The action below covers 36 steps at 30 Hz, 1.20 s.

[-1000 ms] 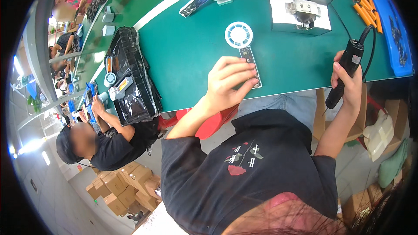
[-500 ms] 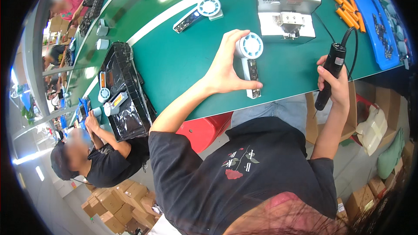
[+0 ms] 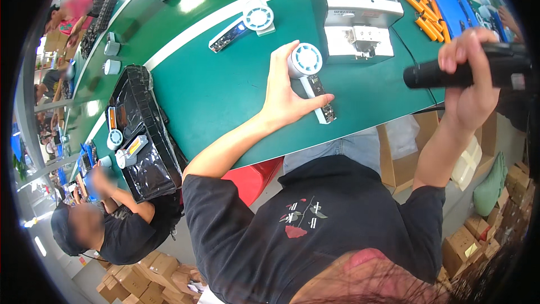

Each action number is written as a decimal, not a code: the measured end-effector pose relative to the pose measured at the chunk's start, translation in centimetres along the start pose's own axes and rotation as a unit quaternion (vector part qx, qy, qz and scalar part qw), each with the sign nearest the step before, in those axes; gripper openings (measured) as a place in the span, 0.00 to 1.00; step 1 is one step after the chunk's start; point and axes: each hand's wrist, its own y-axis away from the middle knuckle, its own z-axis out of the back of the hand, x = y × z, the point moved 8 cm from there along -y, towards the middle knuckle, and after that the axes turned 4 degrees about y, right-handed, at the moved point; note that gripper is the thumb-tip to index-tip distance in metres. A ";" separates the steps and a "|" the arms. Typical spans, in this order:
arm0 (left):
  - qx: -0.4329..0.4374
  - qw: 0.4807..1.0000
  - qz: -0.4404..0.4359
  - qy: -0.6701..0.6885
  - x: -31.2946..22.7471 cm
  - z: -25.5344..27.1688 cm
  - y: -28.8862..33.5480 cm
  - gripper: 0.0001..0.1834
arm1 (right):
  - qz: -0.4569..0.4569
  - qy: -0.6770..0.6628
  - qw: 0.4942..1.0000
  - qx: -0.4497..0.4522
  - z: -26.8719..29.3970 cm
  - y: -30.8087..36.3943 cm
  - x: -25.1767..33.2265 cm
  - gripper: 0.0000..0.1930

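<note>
My left hand (image 3: pixel 286 98) is closed around a light-blue handheld fan (image 3: pixel 306 59) lying on the green table. The fingers reach along the fan's round head, and the thumb presses by the open handle, where a circuit board (image 3: pixel 318 87) shows. Raised over the table's right side, my right hand (image 3: pixel 471 81) grips a black electric screwdriver (image 3: pixel 424 75). The tool lies nearly level, its cord end toward the right edge, apart from the fan. A second fan (image 3: pixel 258 17) with its handle open rests farther back on the table.
A silver screw feeder (image 3: pixel 361 7) stands behind the fan. Several orange cylinders (image 3: pixel 426 14) lie beside a blue tray (image 3: pixel 450 5) at the back right. At left, a black-lined tray (image 3: pixel 154 163) holds more fans, near a co-worker (image 3: pixel 121 225). An open cardboard box (image 3: pixel 413 163) stands below the table edge.
My right hand has lifted the screwdriver up and to the right, turning it from upright to nearly level. My left hand keeps its grip; the fan's handle now slants more.
</note>
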 end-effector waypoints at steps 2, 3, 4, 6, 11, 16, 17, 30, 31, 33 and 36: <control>0.010 1.000 -0.010 -0.004 -0.5 0.3 -0.4 0.66 | 0.039 -0.001 0.999 0.012 -1.4 -1.9 0.2 0.04; 0.015 1.000 -0.015 -0.007 -0.5 0.4 -0.6 0.66 | 0.053 0.010 0.998 0.018 -1.9 -2.6 0.0 0.04; 0.011 1.000 -0.016 0.003 -0.4 0.5 -0.5 0.64 | 0.064 0.021 0.997 0.025 -2.4 -3.3 -0.3 0.04; 0.001 1.000 -0.013 0.021 -0.3 0.7 -0.1 0.61 | 0.075 0.029 0.997 0.001 -3.3 -4.3 -0.9 0.02; 0.007 0.998 -0.029 0.056 0.4 0.6 0.0 0.63 | 0.031 0.062 0.997 0.012 -6.1 -4.2 -2.9 0.05; 0.025 0.995 -0.057 0.084 0.3 0.7 -0.2 0.62 | -0.014 0.092 0.995 0.035 -8.5 -1.2 -2.4 0.05; 0.027 0.994 -0.056 0.086 0.3 0.7 -0.1 0.62 | -0.019 0.105 0.993 0.059 -9.4 -0.4 -2.6 0.05; 0.045 0.991 -0.041 0.122 0.1 0.6 0.1 0.58 | -0.016 0.028 0.997 0.066 -14.3 0.7 -4.2 0.08; 0.045 0.991 -0.040 0.121 0.1 0.6 0.1 0.58 | -0.017 0.028 0.997 0.067 -14.4 0.7 -4.4 0.08; 0.044 0.991 -0.040 0.120 0.2 0.7 0.1 0.58 | -0.019 0.031 0.997 0.066 -14.5 0.8 -4.6 0.08; 0.041 0.991 -0.039 0.121 0.3 0.7 0.1 0.58 | -0.019 0.036 0.997 0.060 -14.8 0.9 -4.8 0.08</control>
